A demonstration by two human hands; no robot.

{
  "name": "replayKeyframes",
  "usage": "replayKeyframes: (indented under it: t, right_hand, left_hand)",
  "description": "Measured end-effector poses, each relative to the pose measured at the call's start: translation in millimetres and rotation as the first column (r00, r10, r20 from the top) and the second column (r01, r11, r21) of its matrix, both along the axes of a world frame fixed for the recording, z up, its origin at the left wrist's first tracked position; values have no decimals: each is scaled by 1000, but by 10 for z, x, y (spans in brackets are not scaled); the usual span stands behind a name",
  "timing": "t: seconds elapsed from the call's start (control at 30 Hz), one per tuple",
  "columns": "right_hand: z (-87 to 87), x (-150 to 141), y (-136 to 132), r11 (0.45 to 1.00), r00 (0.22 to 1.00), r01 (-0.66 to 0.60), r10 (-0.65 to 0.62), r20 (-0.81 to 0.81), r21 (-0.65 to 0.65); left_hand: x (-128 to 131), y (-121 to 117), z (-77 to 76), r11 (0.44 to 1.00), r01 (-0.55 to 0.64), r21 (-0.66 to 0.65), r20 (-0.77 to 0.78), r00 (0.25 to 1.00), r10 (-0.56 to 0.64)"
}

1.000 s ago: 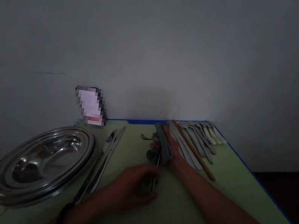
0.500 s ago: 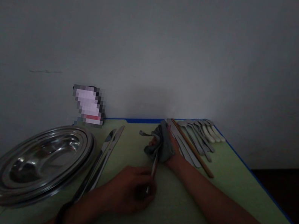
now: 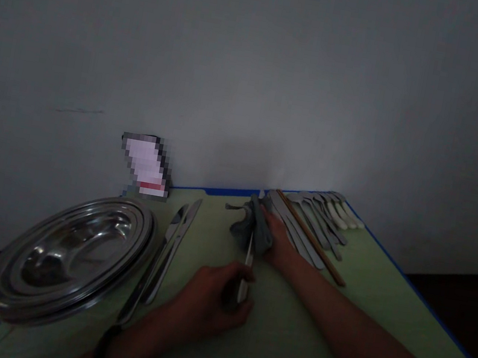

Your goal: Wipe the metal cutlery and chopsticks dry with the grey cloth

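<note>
My left hand is closed around the handle end of a metal table knife, which points away from me over the table. My right hand grips a grey cloth folded around the blade, hiding most of it. A patterned strip hangs off the cloth's left side. Two table knives lie to the left of my left hand. Just right of my right hand, several more knives lie beside a pair of brown chopsticks.
Stacked steel divided plates stand at the left of the green tabletop. Several spoons, some with white handles, lie at the far right. A blurred-out phone leans on the grey wall behind.
The knife handle has turned in my left hand, showing a brighter face, and my left fingers have loosened slightly. The cloth has shifted a little along the blade.
</note>
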State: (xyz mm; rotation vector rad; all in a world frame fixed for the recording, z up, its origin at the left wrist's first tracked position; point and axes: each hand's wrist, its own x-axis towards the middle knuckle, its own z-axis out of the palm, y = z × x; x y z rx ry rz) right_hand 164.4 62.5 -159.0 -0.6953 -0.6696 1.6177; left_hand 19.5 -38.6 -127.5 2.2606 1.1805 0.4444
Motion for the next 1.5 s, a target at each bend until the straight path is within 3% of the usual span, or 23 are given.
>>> replayKeyframes:
  t: [0.07,0.23,0.53,0.63,0.77,0.87,1.1,1.33,1.5]
  right_hand:
    - [46,-18,-50,1000,999,-3,3,53,-13]
    - [160,-46,-124,999,976,-12,21,219,-41]
    - [193,-51,-83,962,999,-39,46,19,-269]
    - [201,-51,-79,957,997,-65,52,-54,-284]
    - [197,-36,-64,958,992,-101,76,-102,-270]
    - [157,-19,-28,952,968,-174,119,-219,-250]
    - [112,6,4,913,850,-400,338,-403,-78]
    - [188,-4,-76,891,872,-438,389,-298,-118]
    - [120,-1,-23,932,913,-343,301,-277,-119]
  left_hand:
    - [6,33,-31,998,-37,53,-59,997,40]
    - [-1,78,-44,981,46,187,-207,978,-6]
    - [18,-16,41,962,121,246,-350,936,-29]
    - [15,-13,58,957,172,234,-394,916,-68]
    - [14,-12,91,915,328,235,-458,867,-194]
    - [20,-19,100,900,373,225,-457,856,-241]
    - [22,-38,34,956,231,179,-325,932,-164]
    - [7,-13,43,952,255,170,-279,939,-202]
    - [29,-63,148,913,383,143,-304,895,-328]
